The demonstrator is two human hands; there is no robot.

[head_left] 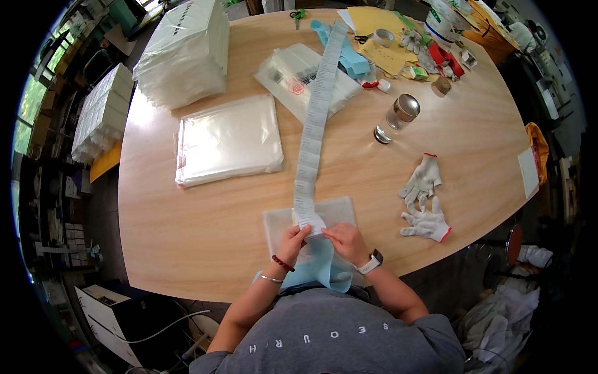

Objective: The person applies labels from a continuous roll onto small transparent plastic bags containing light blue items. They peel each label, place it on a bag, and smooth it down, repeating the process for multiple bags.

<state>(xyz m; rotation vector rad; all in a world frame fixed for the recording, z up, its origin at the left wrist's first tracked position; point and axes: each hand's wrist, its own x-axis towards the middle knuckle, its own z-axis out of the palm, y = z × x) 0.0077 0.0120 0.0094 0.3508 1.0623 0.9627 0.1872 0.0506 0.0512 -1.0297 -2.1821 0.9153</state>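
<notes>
A long strip of printed white labels [315, 112] runs from the far side of the table to its near edge. My left hand [291, 245] pinches the left side of the strip's near end. On the right side of that end, my right hand [349, 243] is closed with thumb and fingers on the strip. Pale blue strip material [322, 265] hangs below my hands into my lap. Under my hands lies a clear plastic bag or stack of bags [341, 210], partly covered by the strip.
Clear plastic bags [230, 140] are stacked at left, with a tall wrapped stack [184, 56] behind. Another bag pack [280, 68] lies beneath the strip. To the right are a glass bottle [395, 118] and white gloves [427, 218]. Green scissors [298, 15] lie at the far edge.
</notes>
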